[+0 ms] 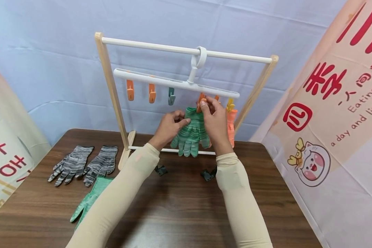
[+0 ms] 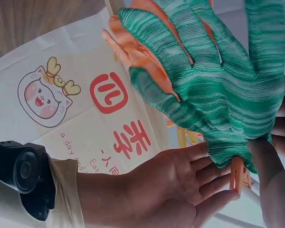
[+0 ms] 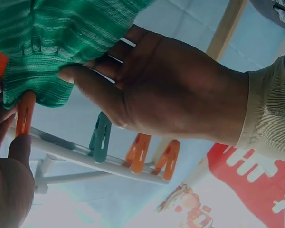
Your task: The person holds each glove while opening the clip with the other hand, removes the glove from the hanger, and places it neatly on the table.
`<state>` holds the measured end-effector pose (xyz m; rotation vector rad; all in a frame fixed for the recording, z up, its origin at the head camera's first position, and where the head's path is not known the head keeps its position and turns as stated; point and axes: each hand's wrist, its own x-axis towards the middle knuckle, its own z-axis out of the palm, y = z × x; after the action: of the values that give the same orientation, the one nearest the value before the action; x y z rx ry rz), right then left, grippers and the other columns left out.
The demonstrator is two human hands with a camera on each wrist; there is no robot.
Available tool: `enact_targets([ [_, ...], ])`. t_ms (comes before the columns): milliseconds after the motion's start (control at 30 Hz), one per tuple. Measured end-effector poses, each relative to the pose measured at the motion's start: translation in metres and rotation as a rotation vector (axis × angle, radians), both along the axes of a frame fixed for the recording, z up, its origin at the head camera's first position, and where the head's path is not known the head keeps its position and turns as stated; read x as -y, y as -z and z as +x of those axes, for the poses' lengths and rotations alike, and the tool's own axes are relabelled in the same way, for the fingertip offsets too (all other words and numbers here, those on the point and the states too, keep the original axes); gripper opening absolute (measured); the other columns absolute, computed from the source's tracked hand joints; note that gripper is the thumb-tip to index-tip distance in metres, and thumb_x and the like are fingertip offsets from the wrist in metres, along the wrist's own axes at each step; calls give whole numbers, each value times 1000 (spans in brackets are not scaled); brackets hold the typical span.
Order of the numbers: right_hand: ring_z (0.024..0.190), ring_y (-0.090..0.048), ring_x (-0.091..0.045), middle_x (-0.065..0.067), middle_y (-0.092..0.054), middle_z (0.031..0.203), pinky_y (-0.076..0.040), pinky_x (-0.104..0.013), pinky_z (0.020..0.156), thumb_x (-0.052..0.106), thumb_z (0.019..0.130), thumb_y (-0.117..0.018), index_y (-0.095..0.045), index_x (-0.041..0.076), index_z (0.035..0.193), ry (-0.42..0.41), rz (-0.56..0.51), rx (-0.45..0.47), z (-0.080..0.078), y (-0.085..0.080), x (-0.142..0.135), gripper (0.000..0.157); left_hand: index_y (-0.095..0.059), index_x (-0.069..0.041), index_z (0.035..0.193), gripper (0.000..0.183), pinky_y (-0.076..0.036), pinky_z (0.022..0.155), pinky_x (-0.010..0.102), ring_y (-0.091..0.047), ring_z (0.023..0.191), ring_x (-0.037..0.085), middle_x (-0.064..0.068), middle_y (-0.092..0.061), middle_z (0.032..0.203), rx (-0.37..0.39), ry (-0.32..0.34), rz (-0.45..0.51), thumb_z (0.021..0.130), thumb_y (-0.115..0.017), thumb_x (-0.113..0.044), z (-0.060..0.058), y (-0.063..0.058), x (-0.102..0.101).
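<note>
A green striped glove [image 1: 190, 136] hangs fingers down below the white hanger bar [image 1: 161, 81]. My left hand [image 1: 170, 125] pinches the side of its cuff between thumb and fingers. With my right hand [image 1: 215, 120] I pinch an orange clothespin [image 1: 201, 101] on the hanger. In the left wrist view the jaws of that clothespin [image 2: 236, 175] are at the cuff's edge; whether they grip it firmly I cannot tell. Behind my right hand hangs an orange glove [image 1: 230, 127], near a yellow clothespin [image 1: 230, 105].
Two orange clothespins [image 1: 130, 91] and a grey-green clothespin [image 1: 171, 96] hang at left. The hanger hooks over the top rod [image 1: 148, 45] of a wooden-sided rack [image 1: 113, 93]. Two grey striped gloves [image 1: 72, 163] and a green glove [image 1: 94, 194] lie on the table [image 1: 179, 213].
</note>
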<state>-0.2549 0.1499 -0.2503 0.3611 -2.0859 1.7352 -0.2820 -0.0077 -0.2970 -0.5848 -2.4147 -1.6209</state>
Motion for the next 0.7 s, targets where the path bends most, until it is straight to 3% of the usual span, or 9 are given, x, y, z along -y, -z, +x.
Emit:
enact_targets([
  [100,108,-53,-13,-6,-57,116,-41,-30,92,28,93,-53,-49,8,130,-28,-47,6,-1,-1,0,42,-60,-13,96,18,-39,64,31,-49,70,17,1,-61,80,-7,12,4,89,-60,-29,3,-2,0],
  [200,96,-55,-17,-6,-60,113,-47,-24,68,29,92,-56,-55,12,126,-24,-83,14,-2,-1,1,38,-60,-11,96,18,-39,63,31,-48,68,18,3,-59,76,-24,21,-3,90,-60,-28,5,-3,1],
  [267,88,-55,-20,-8,-62,110,-41,-22,51,30,90,-58,-59,12,122,-15,-107,5,-3,0,1,37,-60,-10,97,19,-38,64,32,-47,67,18,3,-58,75,-32,25,-8,90,-60,-28,6,-2,2],
  [333,86,-56,-20,-9,-64,106,-40,-21,48,29,90,-59,-62,11,119,-4,-128,-11,-3,0,1,35,-60,-11,98,19,-38,64,32,-46,67,18,3,-58,76,-30,32,-14,90,-60,-28,7,-2,3],
  [433,93,-58,-18,-10,-65,105,-48,-24,67,28,89,-61,-64,9,116,23,-145,-34,-3,-1,1,33,-60,-14,95,16,-38,63,32,-46,66,18,3,-57,76,-22,57,-38,90,-60,-28,9,0,5],
  [500,97,-58,-17,-9,-65,104,-47,-30,82,27,87,-62,-65,11,115,42,-157,-27,-3,-2,0,32,-61,-15,93,14,-39,61,32,-46,65,19,3,-56,76,-9,77,-45,90,-60,-29,12,3,7],
  [700,92,-61,-22,-10,-67,102,-48,-36,82,26,85,-65,-66,12,113,52,-175,-16,-2,-3,2,31,-59,-16,88,12,-38,58,33,-43,60,20,5,-51,70,24,105,-41,90,-59,-28,24,17,21],
])
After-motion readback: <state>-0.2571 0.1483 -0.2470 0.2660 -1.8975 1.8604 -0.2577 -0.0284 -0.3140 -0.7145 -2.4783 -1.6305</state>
